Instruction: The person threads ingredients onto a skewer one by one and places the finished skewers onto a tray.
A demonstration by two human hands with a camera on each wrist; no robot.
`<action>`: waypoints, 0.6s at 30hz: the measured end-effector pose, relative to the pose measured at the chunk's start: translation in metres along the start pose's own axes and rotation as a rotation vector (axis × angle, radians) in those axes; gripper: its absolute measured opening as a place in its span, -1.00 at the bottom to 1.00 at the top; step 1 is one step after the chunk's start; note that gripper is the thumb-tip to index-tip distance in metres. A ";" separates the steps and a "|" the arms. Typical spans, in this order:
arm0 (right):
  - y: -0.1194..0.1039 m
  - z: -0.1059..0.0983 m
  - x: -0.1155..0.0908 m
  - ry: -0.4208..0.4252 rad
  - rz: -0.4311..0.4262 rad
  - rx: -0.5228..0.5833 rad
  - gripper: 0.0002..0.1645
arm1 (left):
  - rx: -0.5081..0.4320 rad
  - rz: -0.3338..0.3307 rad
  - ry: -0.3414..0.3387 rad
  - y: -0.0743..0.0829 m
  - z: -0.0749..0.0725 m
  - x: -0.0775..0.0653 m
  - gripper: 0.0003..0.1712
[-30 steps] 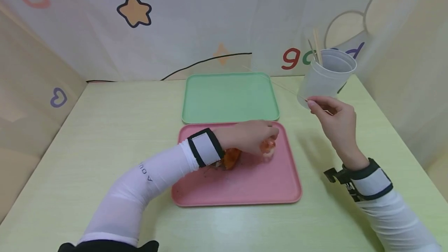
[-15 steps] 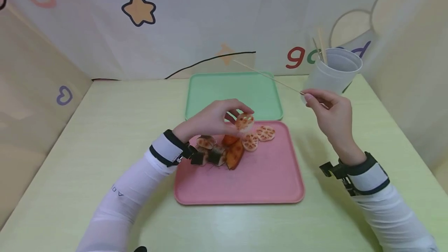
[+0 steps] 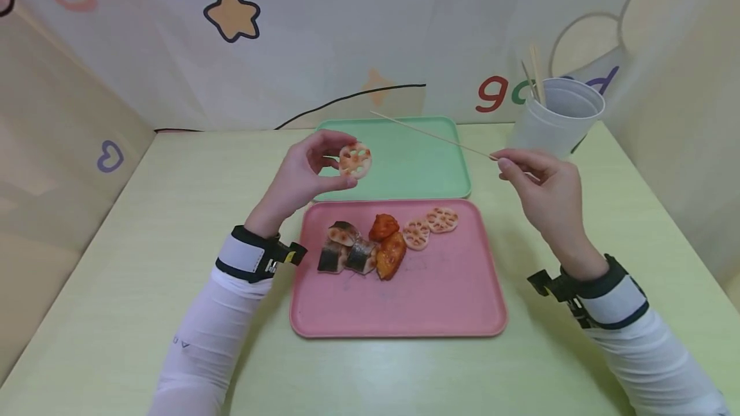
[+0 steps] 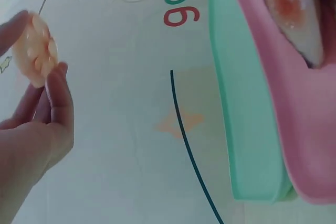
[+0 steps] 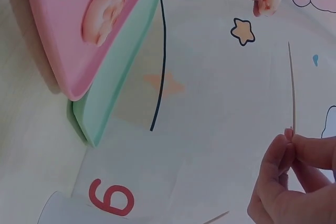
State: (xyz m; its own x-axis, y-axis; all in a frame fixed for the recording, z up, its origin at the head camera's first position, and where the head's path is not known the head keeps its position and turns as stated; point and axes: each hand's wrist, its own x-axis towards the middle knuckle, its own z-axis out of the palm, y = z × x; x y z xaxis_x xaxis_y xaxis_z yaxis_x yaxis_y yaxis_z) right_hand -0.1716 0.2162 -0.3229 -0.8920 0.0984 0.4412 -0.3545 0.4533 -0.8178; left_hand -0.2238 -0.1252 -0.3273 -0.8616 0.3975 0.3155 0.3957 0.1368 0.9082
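Between thumb and fingers, my left hand (image 3: 300, 169) holds a lotus root slice (image 3: 355, 160) by its edges, raised over the left part of the green tray (image 3: 416, 165). My right hand (image 3: 543, 188) pinches a thin wooden skewer (image 3: 430, 134) near one end; its far tip points left, above and to the right of the slice. In the left wrist view the slice (image 4: 35, 51) appears nearly side-on. The right wrist view has the skewer (image 5: 292, 87) standing up from the fingertips. Two more lotus root slices (image 3: 442, 219) lie at the back right of the pink tray (image 3: 399, 313).
Dark-skinned fish pieces (image 3: 361, 255), an orange-brown wedge (image 3: 391, 255) and a reddish chunk (image 3: 383, 227) lie on the pink tray. A white cup (image 3: 555, 121) with several sticks stands behind my right hand. A printed curtain (image 3: 324, 31) closes off the back.
My left hand has lifted the lotus root slice off the pink tray and carried it left and back over the green tray. The skewer's tip has swung left and slightly down.
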 end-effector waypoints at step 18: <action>-0.011 0.003 -0.009 -0.059 0.005 -0.015 -0.74 | -0.534 0.107 0.260 0.016 -0.014 0.009 -0.47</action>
State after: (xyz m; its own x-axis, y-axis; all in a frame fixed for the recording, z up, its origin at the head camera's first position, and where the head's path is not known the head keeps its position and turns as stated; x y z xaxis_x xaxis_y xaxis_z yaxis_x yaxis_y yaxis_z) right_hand -0.1610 0.2076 -0.3193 -0.9090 0.0480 0.4141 -0.3462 0.4663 -0.8140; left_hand -0.2292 -0.1320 -0.3063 -0.9019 0.1400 0.4086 0.3282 -0.3929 0.8590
